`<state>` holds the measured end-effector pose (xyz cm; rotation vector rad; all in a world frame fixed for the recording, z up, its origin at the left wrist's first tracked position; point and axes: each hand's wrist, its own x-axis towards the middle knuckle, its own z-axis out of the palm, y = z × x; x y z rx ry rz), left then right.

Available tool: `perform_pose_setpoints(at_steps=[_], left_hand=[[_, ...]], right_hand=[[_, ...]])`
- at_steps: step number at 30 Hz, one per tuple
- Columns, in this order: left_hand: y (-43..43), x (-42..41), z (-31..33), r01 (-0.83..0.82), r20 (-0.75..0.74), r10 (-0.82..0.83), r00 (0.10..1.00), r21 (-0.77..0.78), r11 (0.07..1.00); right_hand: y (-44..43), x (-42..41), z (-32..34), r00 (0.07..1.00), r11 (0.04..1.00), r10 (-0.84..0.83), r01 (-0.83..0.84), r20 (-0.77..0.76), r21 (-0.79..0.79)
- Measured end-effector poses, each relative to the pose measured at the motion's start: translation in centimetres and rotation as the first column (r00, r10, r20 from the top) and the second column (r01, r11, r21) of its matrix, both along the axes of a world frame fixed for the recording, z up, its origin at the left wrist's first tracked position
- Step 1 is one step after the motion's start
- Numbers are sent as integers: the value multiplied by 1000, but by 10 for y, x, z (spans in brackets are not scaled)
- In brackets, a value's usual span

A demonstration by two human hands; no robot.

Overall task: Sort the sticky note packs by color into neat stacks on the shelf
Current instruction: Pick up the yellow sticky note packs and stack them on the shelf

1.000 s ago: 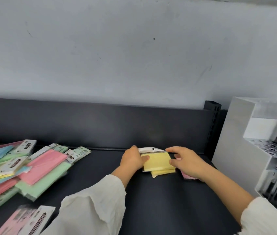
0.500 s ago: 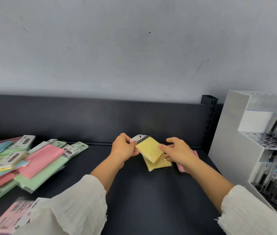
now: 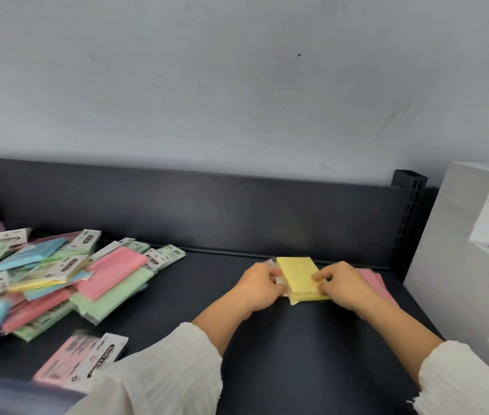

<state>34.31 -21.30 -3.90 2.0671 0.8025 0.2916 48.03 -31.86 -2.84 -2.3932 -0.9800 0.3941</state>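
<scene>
L hand (image 3: 262, 284) & R hand (image 3: 345, 285): both extended fwd, knuckles up, fingers curled inward, facing each other across the yellow stack (image 3: 298, 275). L grips its left edge, R its right edge (one R fingertip lies on top). Forearms bare, converging from lower frame; white sleeves (image 3: 159, 375) end approx. mid-forearm.

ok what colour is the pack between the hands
The pack is yellow, clearest in the head view.
</scene>
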Motion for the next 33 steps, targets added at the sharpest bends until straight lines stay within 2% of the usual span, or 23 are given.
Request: perform_pose_setpoints(at_steps=[4,6,9,13,16,18,21,23,25,31,33], left_hand=[[-3,-13,18,137,-154,-109,982,188,973],[-4,-27,30,158,-192,-101,976,307,939],[0,-56,47,103,-152,-39,988,435,895],[16,-105,56,-68,-81,130,988,531,845],[31,-146,54,-195,-69,302,951,625,756],[43,-169,48,-228,-113,432,895,715,661],[60,-193,36,-159,-247,586,771,818,553],[71,-201,26,-123,-318,624,714,820,559],[78,-208,15,-120,-357,618,700,794,595],[90,-213,5,-177,-300,611,733,783,596],[93,-211,8,-175,-290,632,719,805,567]], right_hand=[[3,-7,10,973,989,46,-13,224,-146],[9,-16,14,961,993,96,-74,259,-90],[19,-42,24,941,971,231,-239,248,0],[36,-84,29,909,912,392,-404,141,67],[59,-109,27,885,877,461,-465,61,118],[74,-125,25,871,861,491,-485,-6,152],[95,-144,19,836,844,523,-482,-164,235],[104,-153,15,827,846,522,-471,-208,251],[112,-159,10,821,845,524,-470,-226,255],[124,-171,6,815,851,513,-442,-270,283],[125,-175,4,805,853,514,-440,-297,282]])
